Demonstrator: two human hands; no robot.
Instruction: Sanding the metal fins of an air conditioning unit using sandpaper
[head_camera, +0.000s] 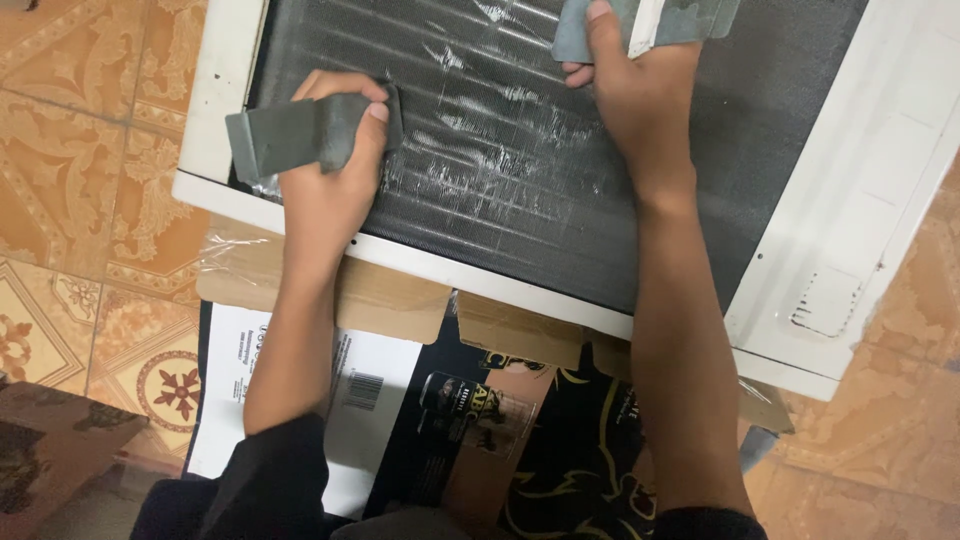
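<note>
Air conditioner unit (880, 150), white casing, lies flat on flattened cardboard boxes (470, 420) over a patterned tile floor (90, 150); its dark finned coil (480, 150) faces up and fills the upper middle of the view, with several patches of bent, shiny fins across the centre. Left hand (330, 170) at the coil's lower-left corner, fingers curled shut around a grey metal bracket (290, 132), thumb side pressing it against the fins just inside the white frame. Right hand (635, 85) at the top edge of view, closed on a 2nd grey bracket (690, 20), partly cut off by the frame, fingers wrapped under it. Both forearms reach up from the bottom, dark sleeves (270, 480) pushed up. Cardboard shows white and black printed panels, tape on the left flap.
</note>
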